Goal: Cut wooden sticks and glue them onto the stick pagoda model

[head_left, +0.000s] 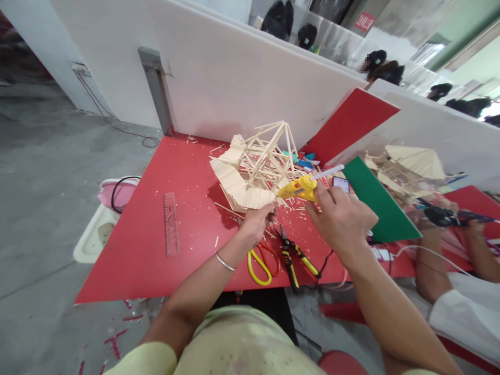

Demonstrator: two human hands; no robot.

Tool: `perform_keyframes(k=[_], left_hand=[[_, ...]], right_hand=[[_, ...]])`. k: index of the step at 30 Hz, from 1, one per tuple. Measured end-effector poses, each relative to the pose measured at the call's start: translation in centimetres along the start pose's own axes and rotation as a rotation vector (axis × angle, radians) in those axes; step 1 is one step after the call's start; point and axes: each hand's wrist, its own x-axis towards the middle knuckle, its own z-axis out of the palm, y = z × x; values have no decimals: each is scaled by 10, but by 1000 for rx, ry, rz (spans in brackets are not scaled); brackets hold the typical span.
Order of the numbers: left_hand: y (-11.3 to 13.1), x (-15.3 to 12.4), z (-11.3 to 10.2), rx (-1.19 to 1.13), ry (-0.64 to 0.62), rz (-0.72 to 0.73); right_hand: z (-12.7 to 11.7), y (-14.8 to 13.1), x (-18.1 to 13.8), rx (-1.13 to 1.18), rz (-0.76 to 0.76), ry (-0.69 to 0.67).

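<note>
A model built of thin wooden sticks (255, 199) stands on the red table, with an open frame of sticks rising above its slatted rim. My left hand (258, 221) has its fingers closed at the model's near right edge; whether a small loose stick is also pinched there I cannot tell. In my right hand (341, 213) is a yellow glue gun (299, 188), a clear glue stick jutting from its back. Its nozzle points left at the model's edge, close to my left fingertips.
Red- and yellow-handled scissors (260, 265) and black-yellow pliers (289, 255) lie near the table's front edge. A clear ruler (171, 224) is on the left. A green board (380, 200) leans at the right, beside a co-worker's hands (449, 211). Stick scraps litter the red tabletop (136, 255).
</note>
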Motion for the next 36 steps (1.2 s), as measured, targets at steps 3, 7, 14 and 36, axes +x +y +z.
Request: perform_keyframes(k=[3, 7, 14, 36], left_hand=[[-2, -1, -1, 14, -2, -19], [-6, -5, -4, 55, -31, -40], [-5, -11, -3, 39, -57, -4], [-15, -5, -16, 14, -96, 0]], right_hand=[[1, 0, -1, 8, 15, 9], [3, 0, -4, 34, 13, -16], [2, -3, -8, 66, 5, -59], [-3, -4, -7, 95, -30, -18]])
